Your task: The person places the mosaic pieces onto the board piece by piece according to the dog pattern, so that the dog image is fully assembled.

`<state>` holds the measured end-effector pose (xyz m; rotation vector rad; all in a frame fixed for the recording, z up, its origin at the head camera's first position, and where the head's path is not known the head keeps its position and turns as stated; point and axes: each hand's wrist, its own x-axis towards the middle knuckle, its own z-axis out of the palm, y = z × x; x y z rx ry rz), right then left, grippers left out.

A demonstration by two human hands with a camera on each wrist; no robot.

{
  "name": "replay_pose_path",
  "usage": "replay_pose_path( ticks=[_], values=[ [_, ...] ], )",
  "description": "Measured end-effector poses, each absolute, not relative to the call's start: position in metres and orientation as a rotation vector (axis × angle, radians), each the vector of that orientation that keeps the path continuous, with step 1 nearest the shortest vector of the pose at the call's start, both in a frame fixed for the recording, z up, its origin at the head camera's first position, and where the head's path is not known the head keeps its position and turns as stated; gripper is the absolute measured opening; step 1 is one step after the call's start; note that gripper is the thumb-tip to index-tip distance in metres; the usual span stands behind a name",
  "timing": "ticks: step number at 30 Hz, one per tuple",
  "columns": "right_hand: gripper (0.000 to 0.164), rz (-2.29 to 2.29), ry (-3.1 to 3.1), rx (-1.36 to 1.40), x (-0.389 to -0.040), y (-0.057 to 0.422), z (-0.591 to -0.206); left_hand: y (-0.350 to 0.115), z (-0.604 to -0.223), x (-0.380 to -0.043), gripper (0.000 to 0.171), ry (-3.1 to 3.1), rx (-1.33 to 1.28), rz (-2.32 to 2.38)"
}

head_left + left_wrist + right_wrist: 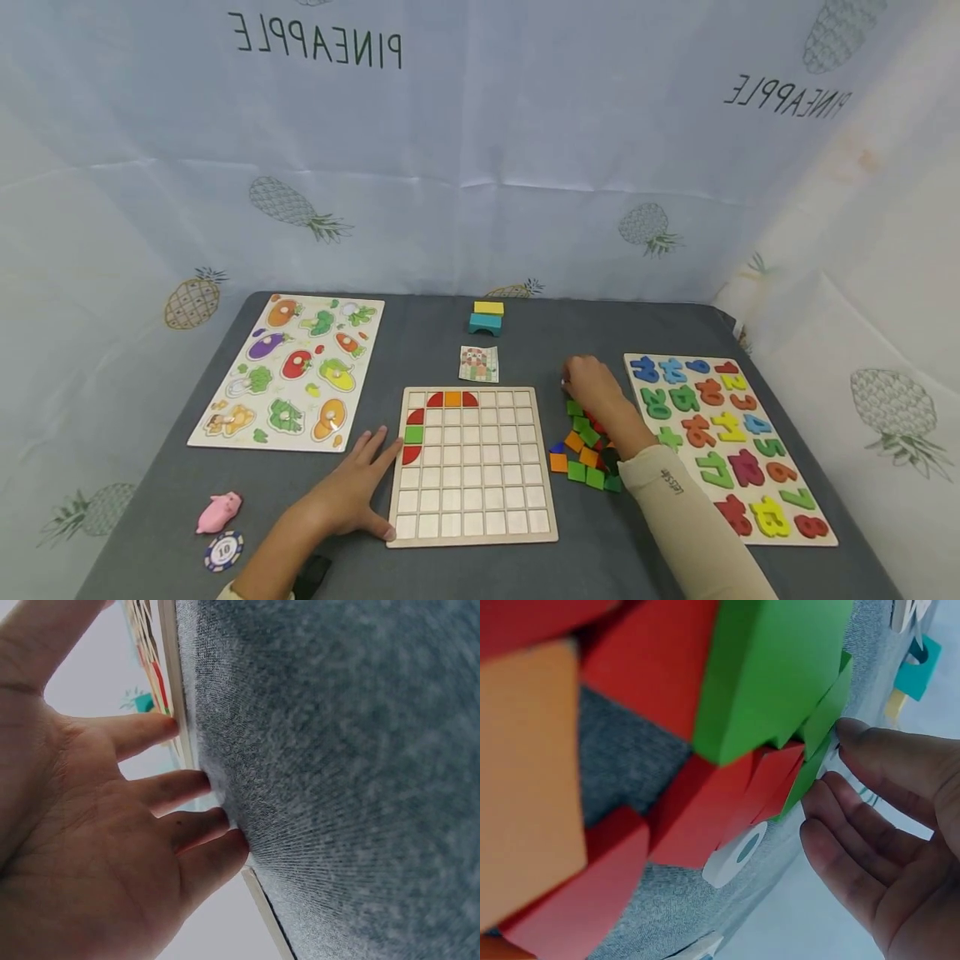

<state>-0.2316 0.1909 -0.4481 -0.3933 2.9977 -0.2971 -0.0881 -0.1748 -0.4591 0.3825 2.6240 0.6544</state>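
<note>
My left hand (352,492) rests at the left side of a wooden grid board (480,467), fingers spread, thumb on its near corner and a fingertip at its left edge. Red quarter-round, orange and green pieces fill some top-left cells. At the far end of a pile of coloured pieces (585,450), my right hand (596,392) pinches a small white piece between thumb and fingers, mostly hidden. In the right wrist view, green pieces (772,667) and red pieces (705,802) lie beside those fingertips, near a white oval piece (735,855) with a green spot.
A patterned card (478,364) lies beyond the board, with teal and yellow blocks (486,321) behind it. A vegetable puzzle (296,375) is at left, a number puzzle (720,442) at right. A pink pig (218,512) and a poker chip (223,551) lie near left.
</note>
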Motion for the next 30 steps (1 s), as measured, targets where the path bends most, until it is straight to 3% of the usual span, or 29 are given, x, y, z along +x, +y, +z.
replay_pose_path(
  ticks=[11,16,24,30],
  values=[
    [0.010,-0.351,2.988,-0.420,-0.235,0.179,-0.451,-0.176,-0.463,-0.086,0.118,2.640,0.371,0.651],
    [0.011,-0.522,2.933,-0.583,-0.226,0.140,-0.441,-0.176,-0.464,-0.087,0.118,2.657,0.379,0.643],
    [0.014,-0.565,2.751,-1.100,-0.207,0.062,-0.437,-0.176,-0.461,-0.088,0.118,2.663,0.384,0.630],
    [0.017,-0.447,2.690,-1.197,-0.198,0.029,-0.442,-0.177,-0.457,-0.085,0.116,2.674,0.426,0.663]
  ],
)
